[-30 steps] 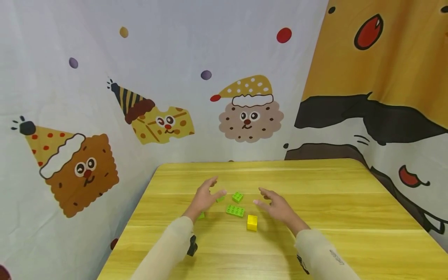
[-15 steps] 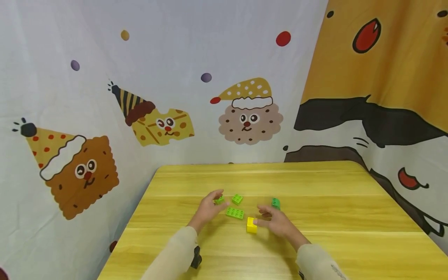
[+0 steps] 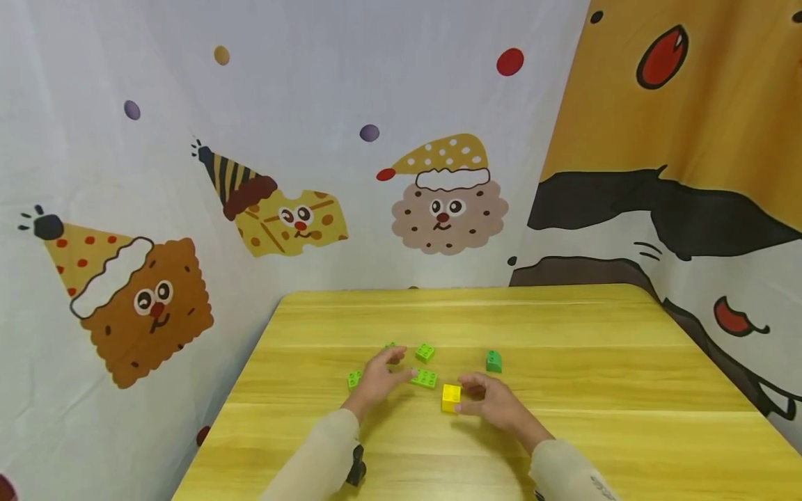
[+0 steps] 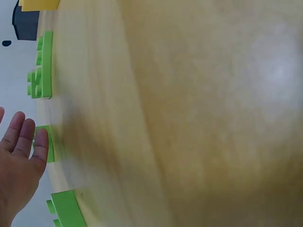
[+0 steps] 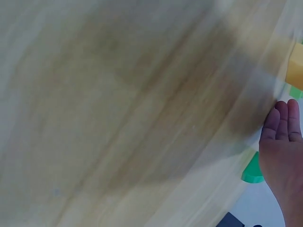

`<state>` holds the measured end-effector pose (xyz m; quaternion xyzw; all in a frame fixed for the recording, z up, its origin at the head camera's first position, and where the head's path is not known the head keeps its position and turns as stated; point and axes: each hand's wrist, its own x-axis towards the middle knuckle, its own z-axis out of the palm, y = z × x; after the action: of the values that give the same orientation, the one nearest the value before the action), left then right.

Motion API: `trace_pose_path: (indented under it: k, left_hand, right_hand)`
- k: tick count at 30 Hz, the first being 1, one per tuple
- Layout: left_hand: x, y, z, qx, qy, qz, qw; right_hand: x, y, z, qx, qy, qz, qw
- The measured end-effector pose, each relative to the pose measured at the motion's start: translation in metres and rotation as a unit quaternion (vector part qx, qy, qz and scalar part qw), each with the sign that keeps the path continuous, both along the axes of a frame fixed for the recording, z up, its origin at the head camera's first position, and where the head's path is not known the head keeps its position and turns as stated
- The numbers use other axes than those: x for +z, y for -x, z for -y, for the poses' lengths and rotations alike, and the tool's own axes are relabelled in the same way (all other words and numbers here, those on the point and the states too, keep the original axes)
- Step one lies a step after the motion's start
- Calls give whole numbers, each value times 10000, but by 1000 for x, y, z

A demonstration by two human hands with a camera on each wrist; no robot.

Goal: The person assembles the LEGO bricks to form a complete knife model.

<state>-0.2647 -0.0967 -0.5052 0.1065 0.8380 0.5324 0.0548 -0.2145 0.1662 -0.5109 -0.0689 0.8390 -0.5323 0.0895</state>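
My left hand (image 3: 378,379) hovers over the light green bricks with its fingers loosely extended, holding nothing. Its thumb overlaps the end of a long light green studded brick (image 3: 427,378). Another light green brick (image 3: 354,379) lies left of that hand, and one (image 3: 390,345) is mostly hidden behind the fingers. A small square green brick (image 3: 425,353) lies farther back. My right hand (image 3: 498,403) is beside a yellow block (image 3: 451,396), thumb at its right side; whether they touch I cannot tell. In the right wrist view the fingers (image 5: 281,120) look straight, short of the yellow block (image 5: 295,71).
A darker green, curved-topped brick (image 3: 494,361) stands behind my right hand. Everything lies on a wood-grain table (image 3: 595,362), whose far edge meets a printed cartoon curtain (image 3: 351,271). A black object (image 3: 356,466) sits at my left cuff.
My left hand has moved right and nearer, uncovering the leftmost green brick. My right hand has come down and nearer, to the yellow block, uncovering the darker green brick.
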Motion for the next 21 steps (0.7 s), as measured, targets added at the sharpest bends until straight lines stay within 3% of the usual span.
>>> trace_pose_path:
  k: [14,21]
  left_hand:
    - [-10,-1,-2,-140,-41,76,9999]
    - [-13,2,-4,-365,-23,79,9993]
  right_hand:
    - [-3,-5,7,-177,121,-212,9995]
    - [-4,-2,5,-95,263,-248,9993]
